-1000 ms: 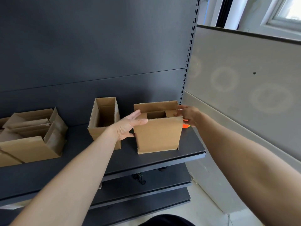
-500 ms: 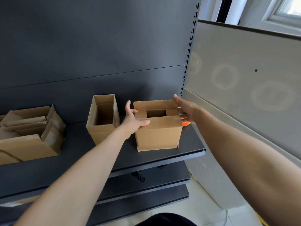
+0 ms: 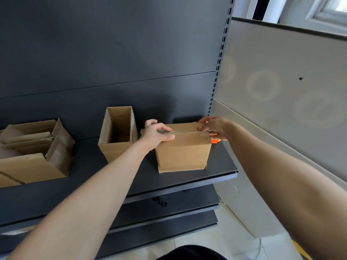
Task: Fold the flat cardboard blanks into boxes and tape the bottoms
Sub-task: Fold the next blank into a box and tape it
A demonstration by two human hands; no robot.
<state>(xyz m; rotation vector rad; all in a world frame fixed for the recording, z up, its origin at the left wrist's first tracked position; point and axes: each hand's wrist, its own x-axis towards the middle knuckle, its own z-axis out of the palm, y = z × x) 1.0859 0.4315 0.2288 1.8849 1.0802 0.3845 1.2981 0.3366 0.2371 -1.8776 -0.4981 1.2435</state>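
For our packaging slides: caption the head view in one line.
On a shelf, the left hand and right hand touch the closed top of a cardboard box beside an open box.

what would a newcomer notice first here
Two bare arms reach to a closed box at the right end of the shelf, the left hand and right hand on its top. Left of it stands an open box, and cardboard is piled at the far left.

boxes (image 3: 183,152): plain brown cardboard | shelf (image 3: 93,177): dark charcoal | wall (image 3: 281,81): pale grey, faint ring marks | object (image 3: 215,141) beside box: bright orange
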